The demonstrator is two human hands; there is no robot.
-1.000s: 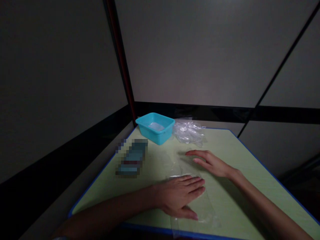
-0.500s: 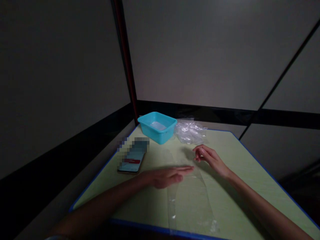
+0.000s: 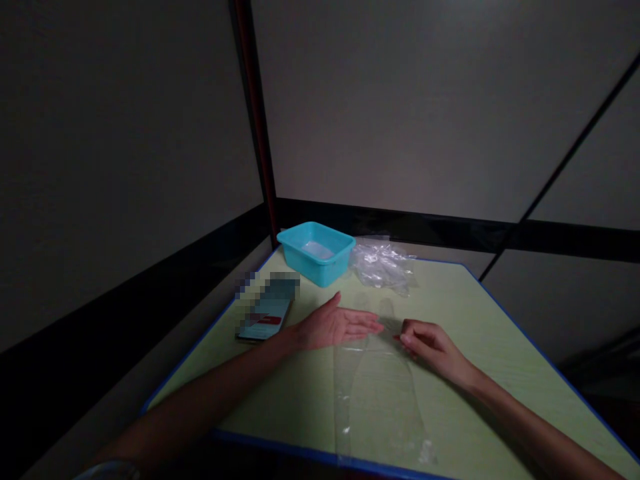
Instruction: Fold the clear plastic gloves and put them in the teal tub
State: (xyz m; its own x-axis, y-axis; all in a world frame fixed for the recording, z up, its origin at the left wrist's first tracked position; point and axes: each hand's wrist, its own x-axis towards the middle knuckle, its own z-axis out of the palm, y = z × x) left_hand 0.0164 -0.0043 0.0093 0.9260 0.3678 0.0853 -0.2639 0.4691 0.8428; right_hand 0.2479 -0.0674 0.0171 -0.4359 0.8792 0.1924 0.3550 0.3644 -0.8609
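A clear plastic sheet or bag (image 3: 383, 400) lies flat on the light green table, reaching its front edge. My left hand (image 3: 340, 327) is over the sheet's upper left part, palm turned up, fingers stretched out and thumb raised, holding nothing. Beside the sheet's upper right edge is my right hand (image 3: 430, 343), its fingers curled and thumb pressed to the index finger. What that pinch holds, if anything, is too small to make out.
A turquoise basin (image 3: 320, 263) stands at the back of the table (image 3: 475, 313), with crumpled clear plastic (image 3: 383, 263) right beside it. A phone (image 3: 267, 317), partly pixelated, lies at the left. Walls rise behind and left.
My left hand has turned from palm down to palm up, its thumb now raised. My right hand has moved slightly nearer and right, its fingers more curled.
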